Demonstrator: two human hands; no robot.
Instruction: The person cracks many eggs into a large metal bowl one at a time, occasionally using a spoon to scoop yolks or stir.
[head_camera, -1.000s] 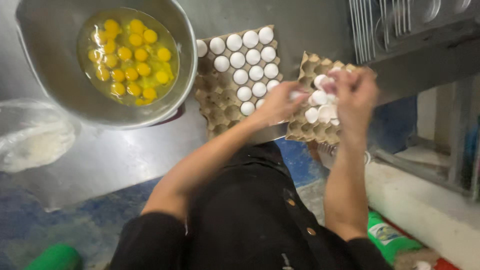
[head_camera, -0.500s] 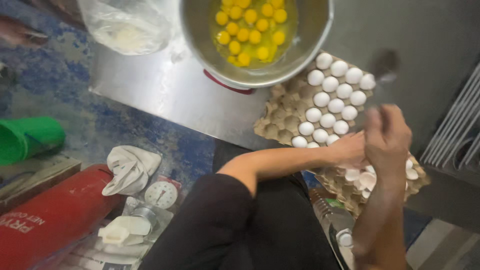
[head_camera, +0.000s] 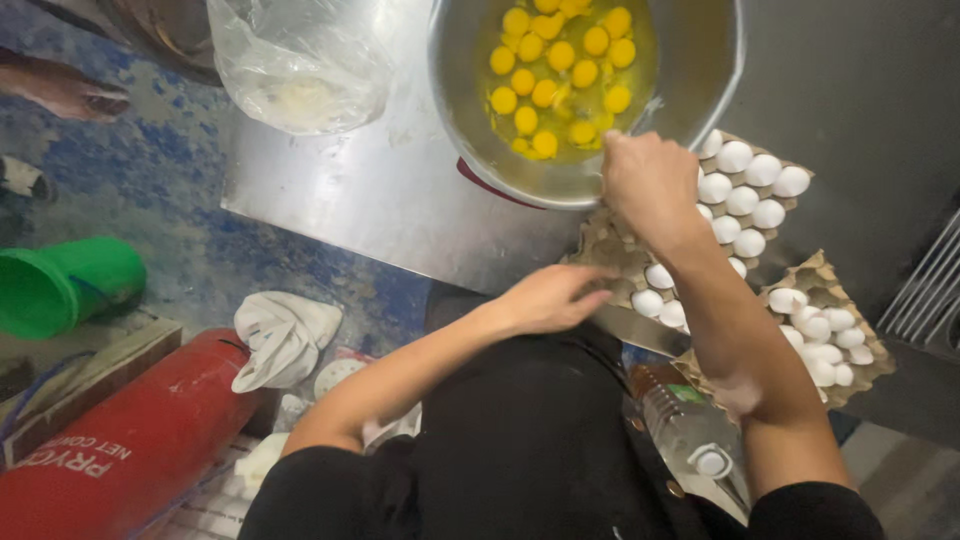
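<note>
The left hand (head_camera: 550, 297) rested open, palm down, on the near edge of the egg tray (head_camera: 612, 240), grasping nothing. Further out, the right hand (head_camera: 648, 180) was closed at the rim of the bowl (head_camera: 460, 130); I could not tell if it held an egg. The yolks (head_camera: 555, 70) lay inside the bowl. The bowl stood near the edge of the surface (head_camera: 390, 200), so a hard knock might tip it or drop shell into the yolks.

Commercial kitchen: steel counter (head_camera: 380, 200), egg trays (head_camera: 770, 200)
</note>
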